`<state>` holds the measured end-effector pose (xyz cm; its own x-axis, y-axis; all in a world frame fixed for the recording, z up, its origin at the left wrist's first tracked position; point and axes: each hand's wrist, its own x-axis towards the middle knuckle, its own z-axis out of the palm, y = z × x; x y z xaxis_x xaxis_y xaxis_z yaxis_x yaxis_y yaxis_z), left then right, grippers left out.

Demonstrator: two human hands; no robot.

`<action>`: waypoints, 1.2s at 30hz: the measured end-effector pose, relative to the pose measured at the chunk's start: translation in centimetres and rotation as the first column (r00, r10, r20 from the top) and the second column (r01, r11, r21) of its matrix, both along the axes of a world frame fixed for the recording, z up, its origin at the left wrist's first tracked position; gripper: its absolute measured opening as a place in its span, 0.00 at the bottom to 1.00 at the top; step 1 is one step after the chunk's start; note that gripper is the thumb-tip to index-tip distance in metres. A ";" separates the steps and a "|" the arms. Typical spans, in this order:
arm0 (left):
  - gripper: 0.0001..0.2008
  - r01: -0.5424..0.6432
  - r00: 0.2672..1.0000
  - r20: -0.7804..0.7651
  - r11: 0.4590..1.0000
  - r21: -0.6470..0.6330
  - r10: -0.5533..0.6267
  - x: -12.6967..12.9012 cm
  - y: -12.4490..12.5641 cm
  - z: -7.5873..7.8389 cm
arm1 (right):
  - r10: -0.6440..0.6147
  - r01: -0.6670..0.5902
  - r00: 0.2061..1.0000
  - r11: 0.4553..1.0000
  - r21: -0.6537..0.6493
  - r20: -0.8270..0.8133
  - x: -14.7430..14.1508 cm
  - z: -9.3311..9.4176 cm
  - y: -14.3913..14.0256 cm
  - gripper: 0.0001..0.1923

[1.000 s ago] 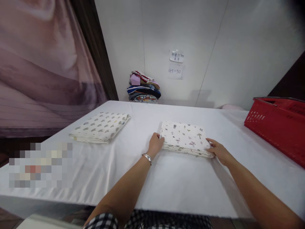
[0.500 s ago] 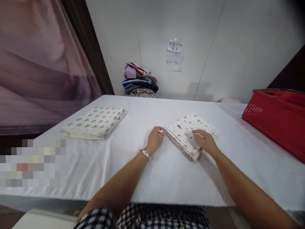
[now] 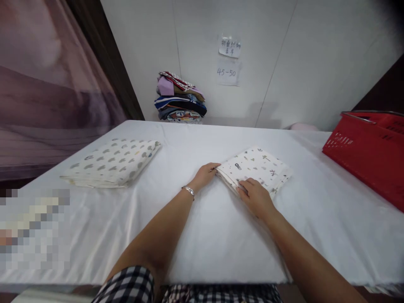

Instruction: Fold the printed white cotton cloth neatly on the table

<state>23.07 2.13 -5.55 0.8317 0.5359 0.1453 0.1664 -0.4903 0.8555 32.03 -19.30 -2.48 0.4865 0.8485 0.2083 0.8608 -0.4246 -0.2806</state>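
A folded white cloth (image 3: 265,164) with small grey and brown prints lies on the table, turned cornerwise. My left hand (image 3: 205,173), with a silver bracelet at the wrist, is closed on the cloth's left corner, pinching its layers. Over the near edge of the same cloth rests my right hand (image 3: 257,198), fingers a little bent and apart, touching the top layer; its palm hides the near corner. Further left lies a second folded cloth (image 3: 116,162), cream with grey cloud-like shapes, apart from both hands.
A white tablecloth (image 3: 202,235) covers the table. At the right stands a red plastic basket (image 3: 369,151) with a metal handle. Behind the far edge is a pile of folded fabrics (image 3: 181,99) against the wall. A pinkish curtain (image 3: 53,92) hangs at left; a patch at lower left is pixelated.
My right hand has slid left and nearer along the cloth, from its right part to the near edge. My left hand stays at the left corner. The view has shifted slightly.
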 end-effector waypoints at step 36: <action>0.16 0.202 0.978 -0.157 0.830 0.519 -0.140 -0.7 -0.5 1.5 | 0.106 -0.098 0.990 0.991 0.086 -0.090 0.1 -0.4 -1.2 0.16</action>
<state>22.37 1.67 -4.04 0.9298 0.2503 0.2700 0.1129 -0.8919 0.4379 32.17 -20.51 -2.84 0.4192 0.8767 0.2360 0.8664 -0.3085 -0.3927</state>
